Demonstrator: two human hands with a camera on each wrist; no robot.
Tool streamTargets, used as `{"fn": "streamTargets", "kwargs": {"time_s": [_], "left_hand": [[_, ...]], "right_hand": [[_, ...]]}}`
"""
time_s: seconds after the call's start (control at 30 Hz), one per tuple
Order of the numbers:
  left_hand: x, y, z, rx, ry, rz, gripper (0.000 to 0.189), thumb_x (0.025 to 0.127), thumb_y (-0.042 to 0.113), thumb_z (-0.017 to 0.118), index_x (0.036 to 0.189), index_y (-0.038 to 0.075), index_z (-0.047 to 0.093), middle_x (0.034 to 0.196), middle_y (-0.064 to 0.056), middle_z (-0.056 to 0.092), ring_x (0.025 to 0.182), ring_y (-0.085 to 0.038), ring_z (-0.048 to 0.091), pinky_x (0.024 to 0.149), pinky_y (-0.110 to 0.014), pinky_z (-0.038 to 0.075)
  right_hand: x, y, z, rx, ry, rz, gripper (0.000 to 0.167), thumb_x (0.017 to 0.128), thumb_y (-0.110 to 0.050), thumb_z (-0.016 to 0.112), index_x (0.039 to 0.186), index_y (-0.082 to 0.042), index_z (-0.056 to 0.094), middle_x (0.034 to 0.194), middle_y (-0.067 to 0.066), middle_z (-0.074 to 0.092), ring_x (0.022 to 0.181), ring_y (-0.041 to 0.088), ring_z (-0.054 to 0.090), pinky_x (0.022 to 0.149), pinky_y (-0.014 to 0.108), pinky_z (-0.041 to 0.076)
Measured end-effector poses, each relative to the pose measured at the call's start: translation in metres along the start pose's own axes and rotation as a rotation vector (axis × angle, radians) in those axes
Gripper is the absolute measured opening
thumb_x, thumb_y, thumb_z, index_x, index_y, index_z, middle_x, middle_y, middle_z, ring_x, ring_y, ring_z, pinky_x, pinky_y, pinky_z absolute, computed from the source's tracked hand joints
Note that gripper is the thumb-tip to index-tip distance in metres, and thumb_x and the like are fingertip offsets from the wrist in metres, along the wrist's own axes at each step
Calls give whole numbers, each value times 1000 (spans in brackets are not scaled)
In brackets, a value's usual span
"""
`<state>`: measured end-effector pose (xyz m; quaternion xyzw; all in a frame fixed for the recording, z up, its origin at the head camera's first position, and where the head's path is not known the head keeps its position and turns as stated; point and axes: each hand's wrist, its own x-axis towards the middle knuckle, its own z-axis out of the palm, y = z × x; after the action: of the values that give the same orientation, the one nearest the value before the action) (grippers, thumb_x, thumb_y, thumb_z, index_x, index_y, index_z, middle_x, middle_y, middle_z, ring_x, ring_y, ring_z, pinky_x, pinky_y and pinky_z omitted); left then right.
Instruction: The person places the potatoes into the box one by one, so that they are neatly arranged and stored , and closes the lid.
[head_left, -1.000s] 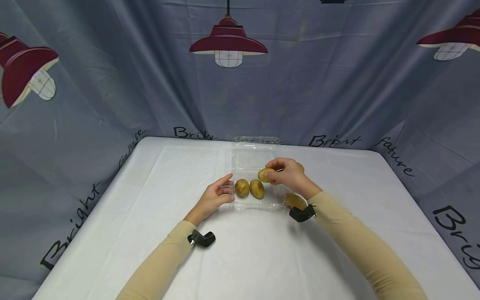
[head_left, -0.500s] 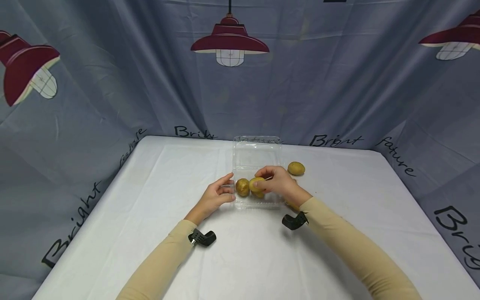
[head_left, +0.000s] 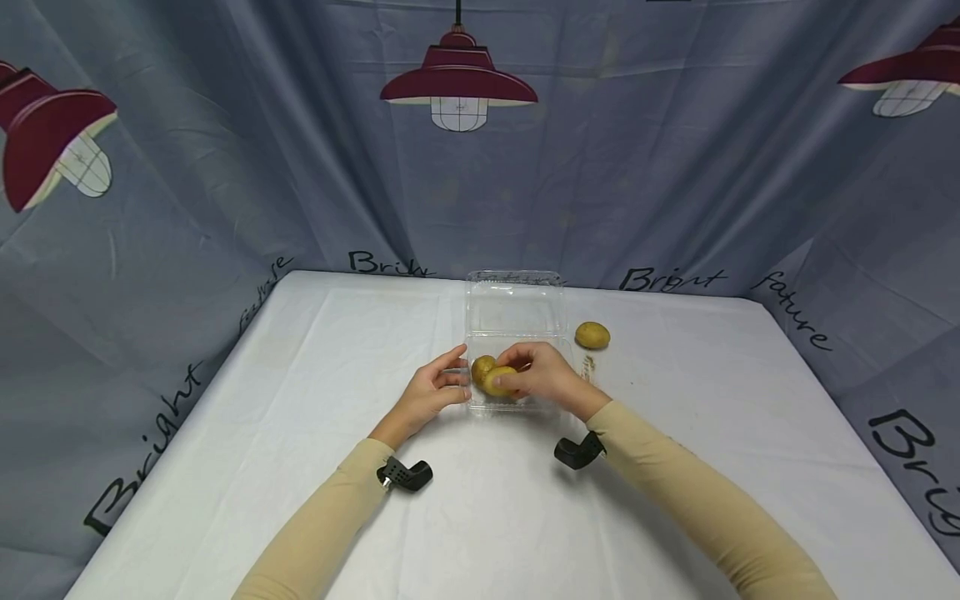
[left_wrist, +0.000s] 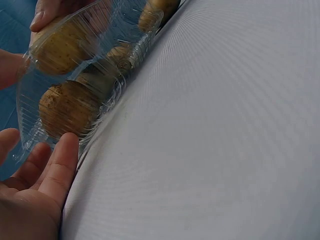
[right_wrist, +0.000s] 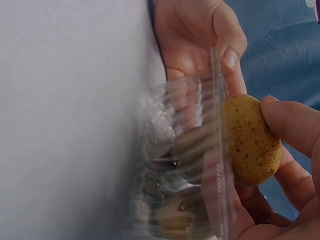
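Observation:
A clear plastic clamshell container (head_left: 517, 310) lies with its lid folded back. My right hand (head_left: 543, 375) pinches a yellow-brown potato (head_left: 498, 382) between thumb and fingers, level with the container's rim in the right wrist view (right_wrist: 252, 142). Inside, a rounder potato (head_left: 482, 367) sits at the left; in the left wrist view this potato (left_wrist: 67, 110) shows through the ribbed wall. Another potato in there is mostly covered by my right hand in the head view. My left hand (head_left: 427, 392) has its fingers extended against the container's left side, fingertips touching it.
A loose potato (head_left: 592, 335) lies on the white tablecloth (head_left: 480, 517) to the right of the container. Brown crumbs or marks (head_left: 588, 368) show on the cloth just below it. A grey-blue curtain (head_left: 480, 192) rises behind the table.
My right hand has carried the held potato left and down, from the container's right part to beside the leftmost potato. The loose potato at the right has come into full view. My left hand stays put.

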<state>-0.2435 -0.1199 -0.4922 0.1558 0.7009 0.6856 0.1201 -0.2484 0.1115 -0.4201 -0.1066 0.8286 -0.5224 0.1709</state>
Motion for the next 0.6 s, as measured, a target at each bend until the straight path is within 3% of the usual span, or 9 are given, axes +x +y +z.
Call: {"fn": "streamTargets", "kwargs": {"time_s": [0.17, 0.43, 0.6], "left_hand": [[-2, 2, -1, -4, -2, -9, 82, 85, 0, 65, 160, 4, 30, 148, -28, 43, 126, -40, 54, 84, -14, 54], [0, 2, 1, 6, -8, -13, 82, 86, 1, 66, 160, 4, 31, 148, -27, 44, 125, -33, 57, 88, -15, 52], [0, 2, 0, 5, 0, -13, 83, 85, 0, 67, 160, 5, 32, 148, -27, 45, 125, -36, 56, 87, -14, 52]], "right_hand": [[1, 0, 6, -19, -11, 15, 29, 87, -11, 79, 112, 1, 70, 104, 13, 69, 81, 16, 64, 68, 31, 61], [2, 1, 10, -34, -14, 26, 28, 87, -12, 79, 110, -1, 70, 100, 12, 70, 77, 16, 64, 68, 33, 60], [4, 2, 13, -61, -21, 7, 28, 86, -13, 80, 109, 0, 70, 99, 12, 70, 77, 15, 63, 67, 34, 60]]}}
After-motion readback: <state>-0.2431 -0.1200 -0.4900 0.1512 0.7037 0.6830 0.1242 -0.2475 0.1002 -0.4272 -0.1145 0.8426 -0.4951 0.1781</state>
